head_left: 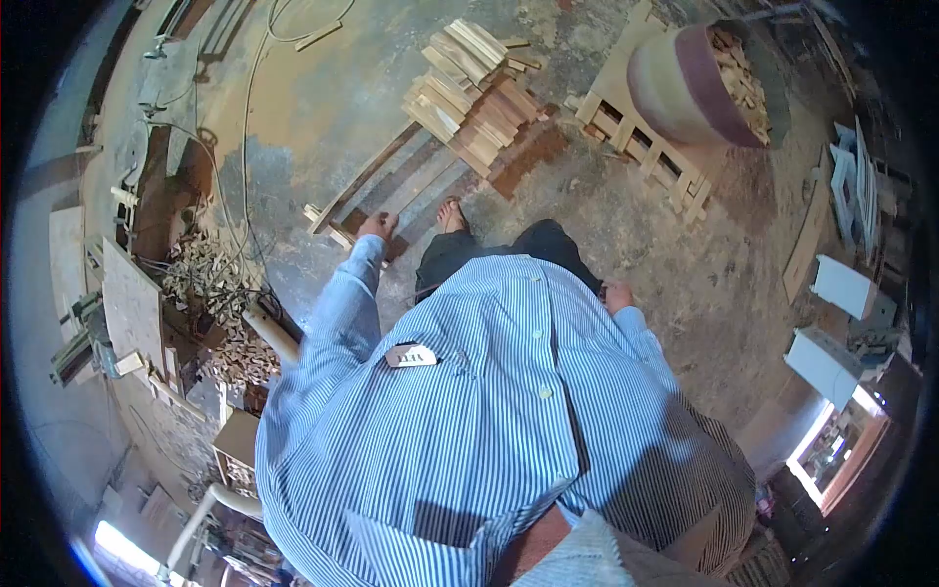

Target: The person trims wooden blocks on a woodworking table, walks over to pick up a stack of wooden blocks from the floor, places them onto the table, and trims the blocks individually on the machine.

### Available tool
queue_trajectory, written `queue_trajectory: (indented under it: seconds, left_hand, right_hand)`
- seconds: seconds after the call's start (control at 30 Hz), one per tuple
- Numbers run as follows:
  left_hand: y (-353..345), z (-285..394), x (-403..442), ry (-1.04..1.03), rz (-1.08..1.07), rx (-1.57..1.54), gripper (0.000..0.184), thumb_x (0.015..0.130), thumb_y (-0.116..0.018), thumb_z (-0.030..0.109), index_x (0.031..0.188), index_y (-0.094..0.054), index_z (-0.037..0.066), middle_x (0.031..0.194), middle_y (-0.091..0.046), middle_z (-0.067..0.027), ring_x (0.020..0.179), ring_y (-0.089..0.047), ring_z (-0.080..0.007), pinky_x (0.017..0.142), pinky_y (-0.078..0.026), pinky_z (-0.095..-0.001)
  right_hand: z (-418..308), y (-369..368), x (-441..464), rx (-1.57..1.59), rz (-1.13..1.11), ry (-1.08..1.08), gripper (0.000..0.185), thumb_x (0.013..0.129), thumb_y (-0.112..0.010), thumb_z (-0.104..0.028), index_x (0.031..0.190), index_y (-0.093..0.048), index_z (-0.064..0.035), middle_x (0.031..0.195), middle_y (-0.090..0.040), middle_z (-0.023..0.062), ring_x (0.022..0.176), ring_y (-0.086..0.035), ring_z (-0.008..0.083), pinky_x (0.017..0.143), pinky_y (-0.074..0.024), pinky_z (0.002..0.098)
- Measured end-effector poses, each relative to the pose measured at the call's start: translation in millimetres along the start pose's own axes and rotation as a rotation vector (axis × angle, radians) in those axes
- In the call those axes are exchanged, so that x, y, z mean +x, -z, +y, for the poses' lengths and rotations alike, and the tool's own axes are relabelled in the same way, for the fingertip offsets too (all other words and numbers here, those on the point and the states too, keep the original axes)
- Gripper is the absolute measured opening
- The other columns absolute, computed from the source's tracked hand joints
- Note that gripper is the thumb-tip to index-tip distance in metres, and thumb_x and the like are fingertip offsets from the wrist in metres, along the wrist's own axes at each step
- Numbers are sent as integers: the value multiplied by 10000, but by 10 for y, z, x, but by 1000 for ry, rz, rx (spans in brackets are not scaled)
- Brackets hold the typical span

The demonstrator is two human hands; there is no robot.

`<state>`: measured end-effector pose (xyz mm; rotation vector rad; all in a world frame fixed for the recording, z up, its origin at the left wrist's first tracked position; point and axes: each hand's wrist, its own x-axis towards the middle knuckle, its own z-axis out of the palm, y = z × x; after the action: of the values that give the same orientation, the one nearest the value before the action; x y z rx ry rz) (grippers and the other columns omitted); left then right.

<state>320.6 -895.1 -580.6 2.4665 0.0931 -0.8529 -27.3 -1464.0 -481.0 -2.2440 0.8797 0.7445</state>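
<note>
My left hand (380,226) is low beside my left leg, its fingers curled. It is closest to the near end of a low wooden frame (342,236) on the floor; whether it touches the frame or holds something small, I cannot make out. From there, long wooden slats (372,174) run toward a stack of cut boards (474,108). My right hand (616,295) hangs by my right thigh with its fingers curled in, and nothing shows in it. My bare left foot (451,215) is on the floor close to the slats.
Ahead on the right, a large striped round container (685,83) full of wood offcuts lies tilted on a wooden pallet (641,147). Scrap wood (225,303) is heaped on my left near a leaning board (134,303). A cable (245,147) crosses the floor. White box-like units (827,364) stand at right.
</note>
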Motion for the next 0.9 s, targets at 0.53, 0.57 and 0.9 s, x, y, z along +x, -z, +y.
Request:
queue_trajectory:
  seconds: [0.53, 0.57, 0.9]
  left_hand:
    - [-694, 737, -1107, 636, -19, -126, 711, 895, -593, 666, 1224, -728, 51, 1191, -724, -210, 1164, -667, -384, 1014, -494, -446]
    - [-904, 716, -1146, 617, -81, -118, 725, 886, -586, 674, 1252, -716, 62, 1213, -717, -211, 1177, -663, -377, 1027, -489, -448]
    - [-903, 1589, -1031, 626, 81, -358, 676, 898, -612, 614, 1286, -691, 67, 1248, -713, -188, 1181, -662, -365, 1028, -498, -439]
  right_hand:
    - [-1044, 1973, 3475, 2, -146, 243, 302, 929, -642, -278, 972, -748, 1, 877, -741, 118, 824, -690, 228, 753, -533, 389]
    - [-1017, 2030, 3853, 17, -69, 301, 337, 937, -642, -342, 940, -747, -21, 799, -723, 91, 725, -669, 223, 715, -525, 373]
    - [-2037, 2308, 4244, 67, -239, 142, 475, 908, -732, -403, 1199, -727, -27, 1023, -765, 114, 893, -713, 234, 817, -551, 354]
